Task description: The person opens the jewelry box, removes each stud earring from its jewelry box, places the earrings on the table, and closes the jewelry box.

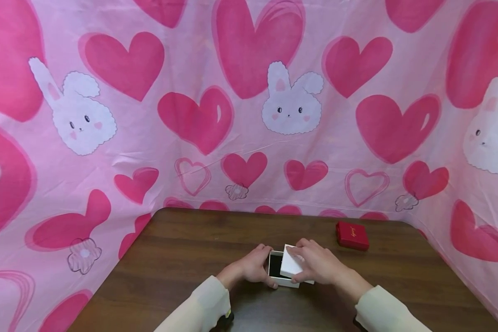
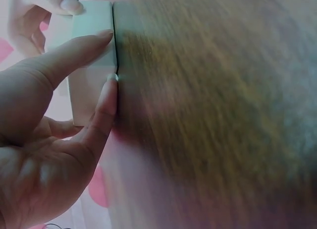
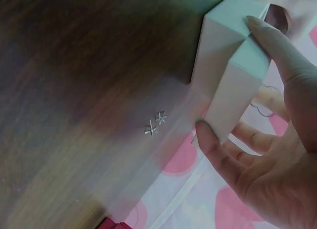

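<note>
A small white box (image 1: 286,281) with a black lining (image 1: 275,264) stands on the table, partly uncovered. My left hand (image 1: 254,265) grips its left end, with the thumb on the near side and fingers round the back. My right hand (image 1: 318,263) holds the white lid (image 1: 291,263) by its edges, tilted over the right part of the box. In the right wrist view the lid (image 3: 235,97) overlaps the box (image 3: 218,50). On the wood beside them lie two small silver star-shaped pieces (image 3: 151,127), too small to tell more.
A red box (image 1: 352,235) with gold lettering sits on the dark wooden table (image 1: 182,258), back and right of my hands. Pink cloth (image 1: 249,138) with hearts and rabbits hangs behind the table and along both sides.
</note>
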`<state>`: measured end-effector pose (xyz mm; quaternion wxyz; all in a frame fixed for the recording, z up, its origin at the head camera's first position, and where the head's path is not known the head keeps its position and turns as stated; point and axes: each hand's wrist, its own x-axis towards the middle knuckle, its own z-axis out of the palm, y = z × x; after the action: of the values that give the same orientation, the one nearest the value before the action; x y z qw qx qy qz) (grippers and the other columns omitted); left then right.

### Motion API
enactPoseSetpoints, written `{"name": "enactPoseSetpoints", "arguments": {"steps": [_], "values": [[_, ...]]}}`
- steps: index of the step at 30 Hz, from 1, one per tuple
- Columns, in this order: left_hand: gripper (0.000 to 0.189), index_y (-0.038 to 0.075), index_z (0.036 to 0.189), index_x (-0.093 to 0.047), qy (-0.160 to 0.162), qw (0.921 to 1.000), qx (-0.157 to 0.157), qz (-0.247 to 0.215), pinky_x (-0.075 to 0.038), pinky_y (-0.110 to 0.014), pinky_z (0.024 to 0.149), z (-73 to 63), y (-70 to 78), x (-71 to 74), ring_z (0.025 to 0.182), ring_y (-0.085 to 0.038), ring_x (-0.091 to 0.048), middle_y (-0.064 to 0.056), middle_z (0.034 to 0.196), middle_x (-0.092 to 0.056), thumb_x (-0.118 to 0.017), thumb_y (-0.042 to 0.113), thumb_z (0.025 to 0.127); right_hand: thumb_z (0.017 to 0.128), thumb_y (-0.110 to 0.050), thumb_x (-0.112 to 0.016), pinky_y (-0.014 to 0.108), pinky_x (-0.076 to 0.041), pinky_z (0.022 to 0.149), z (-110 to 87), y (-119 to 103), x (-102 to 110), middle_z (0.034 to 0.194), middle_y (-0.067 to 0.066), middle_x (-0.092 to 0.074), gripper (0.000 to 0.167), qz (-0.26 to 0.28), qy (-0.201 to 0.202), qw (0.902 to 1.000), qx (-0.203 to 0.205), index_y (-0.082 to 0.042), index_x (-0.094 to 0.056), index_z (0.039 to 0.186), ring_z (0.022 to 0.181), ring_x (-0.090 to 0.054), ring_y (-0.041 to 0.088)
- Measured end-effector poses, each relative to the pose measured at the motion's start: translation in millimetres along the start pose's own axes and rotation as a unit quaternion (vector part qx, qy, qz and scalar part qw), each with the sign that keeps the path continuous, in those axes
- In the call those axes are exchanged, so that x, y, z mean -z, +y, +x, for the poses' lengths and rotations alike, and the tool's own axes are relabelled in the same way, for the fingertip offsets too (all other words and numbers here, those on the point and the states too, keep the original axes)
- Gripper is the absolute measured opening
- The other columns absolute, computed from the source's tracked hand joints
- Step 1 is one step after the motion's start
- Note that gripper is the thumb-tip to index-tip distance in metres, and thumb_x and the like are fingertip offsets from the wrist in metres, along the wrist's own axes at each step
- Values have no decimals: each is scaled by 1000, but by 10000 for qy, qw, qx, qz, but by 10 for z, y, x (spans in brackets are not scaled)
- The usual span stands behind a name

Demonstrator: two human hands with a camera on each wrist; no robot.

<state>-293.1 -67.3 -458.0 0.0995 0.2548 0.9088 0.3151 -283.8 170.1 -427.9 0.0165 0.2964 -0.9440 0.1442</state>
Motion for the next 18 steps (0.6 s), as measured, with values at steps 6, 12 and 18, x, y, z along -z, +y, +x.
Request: {"name": "enactPoseSetpoints", "arguments": {"steps": [6,12,18], "values": [[74,9,125,-54,-48,9999,95,-77,-46,-26,85,17,-9,-5,92,-10,-47,2,106,-47,-97,27,67,68,-45,-94,54,-49,71,11,42,42,116,4,-60,82,15,-148,9998,94,-13,-65,138,103,-55,24],[75,8,125,-54,-5,10000,58,-58,-45,-25,86,32,-24,-30,92,-10,-47,2,106,-46,-97,26,66,67,-44,-94,47,-50,73,-9,96,55,115,5,-60,83,133,-182,9993,284,-10,-65,137,102,-55,24],[76,7,125,-54,34,10000,52,-47,-46,-27,87,28,-27,-24,93,-10,-47,1,107,-47,-98,25,66,67,-42,-95,50,-51,76,-14,150,83,121,7,-59,84,235,-356,9989,188,-10,-64,138,104,-54,25]]}}
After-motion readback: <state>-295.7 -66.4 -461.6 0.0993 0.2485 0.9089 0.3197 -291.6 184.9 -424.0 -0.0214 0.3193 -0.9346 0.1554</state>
